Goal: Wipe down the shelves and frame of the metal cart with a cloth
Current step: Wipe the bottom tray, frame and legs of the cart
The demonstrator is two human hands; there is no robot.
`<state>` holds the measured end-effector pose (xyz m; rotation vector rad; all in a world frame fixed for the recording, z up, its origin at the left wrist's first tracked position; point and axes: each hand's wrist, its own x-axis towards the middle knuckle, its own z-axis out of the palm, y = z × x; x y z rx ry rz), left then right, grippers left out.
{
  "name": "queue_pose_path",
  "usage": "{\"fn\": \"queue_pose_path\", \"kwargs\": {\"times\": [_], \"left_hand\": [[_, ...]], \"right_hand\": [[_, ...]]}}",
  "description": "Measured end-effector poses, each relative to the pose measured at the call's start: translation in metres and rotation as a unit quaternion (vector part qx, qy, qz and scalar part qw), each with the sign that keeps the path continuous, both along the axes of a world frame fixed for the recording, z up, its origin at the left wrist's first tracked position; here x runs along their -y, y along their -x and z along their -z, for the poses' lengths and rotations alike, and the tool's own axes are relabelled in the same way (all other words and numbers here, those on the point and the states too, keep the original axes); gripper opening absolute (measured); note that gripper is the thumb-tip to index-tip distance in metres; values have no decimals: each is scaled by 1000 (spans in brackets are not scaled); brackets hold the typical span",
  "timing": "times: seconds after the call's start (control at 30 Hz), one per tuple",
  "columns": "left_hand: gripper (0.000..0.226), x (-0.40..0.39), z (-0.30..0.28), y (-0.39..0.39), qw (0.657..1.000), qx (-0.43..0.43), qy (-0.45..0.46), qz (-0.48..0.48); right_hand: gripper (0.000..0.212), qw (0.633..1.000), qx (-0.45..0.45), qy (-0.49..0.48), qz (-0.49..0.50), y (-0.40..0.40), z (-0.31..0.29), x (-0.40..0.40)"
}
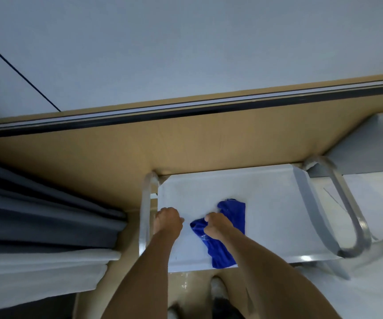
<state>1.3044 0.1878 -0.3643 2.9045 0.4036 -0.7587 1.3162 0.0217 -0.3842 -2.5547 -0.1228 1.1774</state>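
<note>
The metal cart's top shelf (266,199) is a pale grey tray seen from straight above, with a tubular handle on its left side (145,203) and another on its right side (344,215). A blue cloth (228,245) lies crumpled on the shelf, reaching the near edge. My right hand (217,226) presses down on the cloth's middle with its fingers curled into the fabric. My left hand (167,221) is closed on the shelf's left rim, beside the left handle. The lower shelves are hidden under the top one.
A tan wooden wall base (140,146) with a dark rail (186,109) runs behind the cart. Folded grey and white curtains (36,226) hang close on the left. A white bed surface (374,261) lies to the right. My feet (218,288) show below the shelf.
</note>
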Motion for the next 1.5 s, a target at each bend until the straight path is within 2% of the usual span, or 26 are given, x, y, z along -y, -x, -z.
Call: {"fn": "queue_pose_path", "kwargs": {"times": [0.1, 0.17, 0.23, 0.33, 0.4, 0.43, 0.47, 0.53, 0.63, 0.8, 0.97, 1.03, 1.1, 1.17, 1.27, 1.5], "left_hand": [[31, -31, -9, -5, 1000, 10, -17, -7], [28, -52, -12, -5, 999, 23, -19, -18], [28, -72, -10, -4, 1000, 26, -9, -7], [32, -99, -4, -10, 997, 57, 7, 47], [36, -115, 4, -15, 993, 71, 18, 92], [38, -122, 9, -16, 991, 68, 23, 117], [38, -128, 15, -17, 988, 62, 28, 141], [40, -140, 28, -16, 982, 57, 30, 178], [39, -154, 40, -10, 973, 72, 26, 220], [39, -171, 50, 0, 949, 109, -43, 292], [33, -156, 52, 6, 913, 28, -121, 389], [32, -149, 44, 17, 918, 5, -117, 378], [35, -148, 41, 31, 938, -14, -104, 331], [35, -149, 38, 52, 931, -9, -120, 345], [40, -152, 47, 85, 941, 6, -130, 312], [45, -148, 55, 172, 947, -37, -167, 273]], "right_hand": [[13, 995, -2, 18, -100, -2, -14, -35], [12, 995, -26, 9, -100, 2, -14, -64], [30, 995, -61, -19, -73, 11, -11, -97], [74, 990, -120, -76, 8, 30, 1, -153], [97, 983, -132, -99, 78, 39, 33, -188], [96, 980, -126, -100, 117, 42, 42, -202], [86, 976, -115, -102, 155, 44, 42, -213], [54, 961, -82, -106, 243, 49, 33, -229], [33, 958, -14, -64, 278, 57, 29, -240], [41, 957, -24, -41, 287, 89, 19, -248], [47, 957, -52, -46, 283, 129, 19, -242], [47, 958, -71, -39, 275, 142, 11, -235], [48, 962, -81, -23, 261, 154, 4, -229], [46, 964, -81, -12, 253, 169, -1, -224], [48, 964, -88, -2, 252, 197, -1, -221], [46, 965, -73, -5, 250, 276, 4, -214]]}}
